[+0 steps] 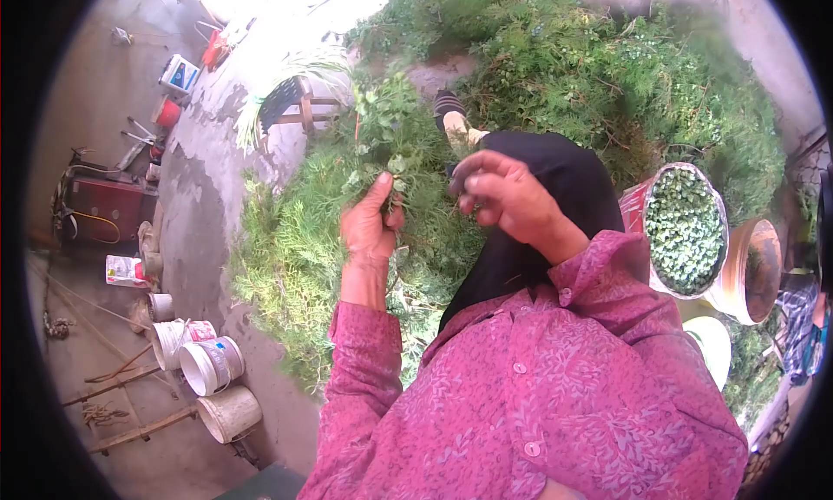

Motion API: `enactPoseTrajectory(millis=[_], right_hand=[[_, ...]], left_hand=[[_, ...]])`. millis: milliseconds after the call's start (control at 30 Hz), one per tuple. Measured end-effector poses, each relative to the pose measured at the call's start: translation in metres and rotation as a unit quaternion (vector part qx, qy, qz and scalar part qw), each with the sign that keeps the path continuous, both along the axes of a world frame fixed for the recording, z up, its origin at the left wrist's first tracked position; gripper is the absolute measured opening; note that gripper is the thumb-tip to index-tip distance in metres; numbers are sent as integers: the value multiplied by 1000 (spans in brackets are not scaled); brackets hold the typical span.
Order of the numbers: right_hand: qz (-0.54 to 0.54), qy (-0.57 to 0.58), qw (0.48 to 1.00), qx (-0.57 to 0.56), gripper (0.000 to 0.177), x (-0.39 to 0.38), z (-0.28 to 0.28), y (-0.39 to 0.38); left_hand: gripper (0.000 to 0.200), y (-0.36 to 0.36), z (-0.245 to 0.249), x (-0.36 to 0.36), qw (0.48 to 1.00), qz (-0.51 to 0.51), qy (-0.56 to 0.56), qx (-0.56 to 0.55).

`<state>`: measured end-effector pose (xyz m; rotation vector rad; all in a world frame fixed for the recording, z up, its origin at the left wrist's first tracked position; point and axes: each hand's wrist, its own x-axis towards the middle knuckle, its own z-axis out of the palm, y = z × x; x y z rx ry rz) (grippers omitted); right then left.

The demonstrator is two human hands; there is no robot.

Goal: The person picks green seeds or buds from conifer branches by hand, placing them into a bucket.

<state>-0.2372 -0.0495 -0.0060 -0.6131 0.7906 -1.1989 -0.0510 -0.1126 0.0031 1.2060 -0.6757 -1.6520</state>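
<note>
In the head view, the left hand (369,226) grasps a sprig (396,163), its thumb lying upward along the near end and the fingers folded around it. The sprig is green and feathery, with small, rounded, pale blue-green cones set among flat, finely divided leaves; near the thumb one cluster looks paler than the leaves. Its long axis runs roughly away from the person, the near end in the grip and the leafy end pointing to the far edge of the floor (195,196), which is lost in glare. Where its tip stops is hard to tell, as the greens behind it blend in.

The sprig is in front of the person's body, over a pile (282,266) of similar branches on the floor. The right hand (512,196) is just beside it, above the dark trousers (564,157), fingers curled inward and blurred; whether they pinch anything, I cannot tell.

Beyond the knee, toward the floor's far right corner, spreads a larger heap (642,83). To the person's right, a bucket (633,208) is filled with pale green cones. A stool (308,116) stands past the pile, and white pails (208,367) lie near the floor's left edge.
</note>
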Motion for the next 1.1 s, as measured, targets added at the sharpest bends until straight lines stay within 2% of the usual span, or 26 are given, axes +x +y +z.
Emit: enactPoseTrajectory(millis=[100, 167, 200, 233, 300, 367, 433, 467, 567, 633, 667, 700, 733, 767, 833, 867, 1000, 1067, 1100], right_hand=[[-60, -55, 995, -53, 13, -5, 5, -3], [-56, 126, 985, -101, 14, 2, 13, -2], [-106, 205, 952, -199, 17, 11, 0, -8], [-107, 206, 952, -198, 17, 13, -2, -8], [-85, 409, 880, -226, 18, 16, -3, -7], [-82, 434, 873, -208, 21, 18, -7, -7], [-97, 526, 811, -238, 24, 18, -9, -6], [-98, 525, 811, -236, 24, 17, -10, -6], [-89, 520, 819, -227, 30, 16, -13, -8], [-5, 367, 915, -167, 19, 13, -13, -10], [-5, 367, 915, -167, 19, 11, -9, -7], [41, 244, 962, -115, 15, 7, 0, -2], [88, 116, 987, -60, 12, 3, 4, 0], [89, 116, 987, -61, 12, 0, 1, 0], [22, -121, 992, -5, 12, -3, -6, 0], [27, -137, 990, 0, 17, -6, -4, 1], [3, -124, 992, 32, 18, -3, -8, 0], [43, -49, 998, 21, 27, -1, -14, -1], [43, -49, 998, 21, 27, 1, -14, -1]], left_hand=[[16, 3, -8, -1, 1000, -4, -23, -10], [17, 7, -13, -5, 999, -22, -43, -11], [18, 10, -14, -6, 998, -37, -44, -18], [18, 12, -15, -8, 998, -38, -44, -17], [19, 16, -14, -13, 998, -53, -30, -35], [19, 19, -12, -18, 997, -63, -28, -31], [18, 23, -10, -22, 997, -65, -39, -11], [18, 22, -14, -20, 997, -67, -40, -10], [16, 19, -20, -14, 992, -114, -29, -46], [15, 20, -13, -16, 995, -87, -48, -21], [15, 19, -13, -13, 995, -87, -49, -22], [15, 15, -14, -8, 996, -83, -38, -6], [15, 13, -15, -5, 997, -78, -27, 9], [15, 14, -13, -4, 997, -77, -28, 9], [15, 19, -9, -1, 997, -80, -3, 5], [15, 20, -6, 1, 997, -79, -4, 5], [16, 21, -3, 12, 995, -86, 46, -2], [16, 22, -4, 15, 994, -93, 55, -6], [16, 23, -4, 15, 993, -101, 50, -15]])
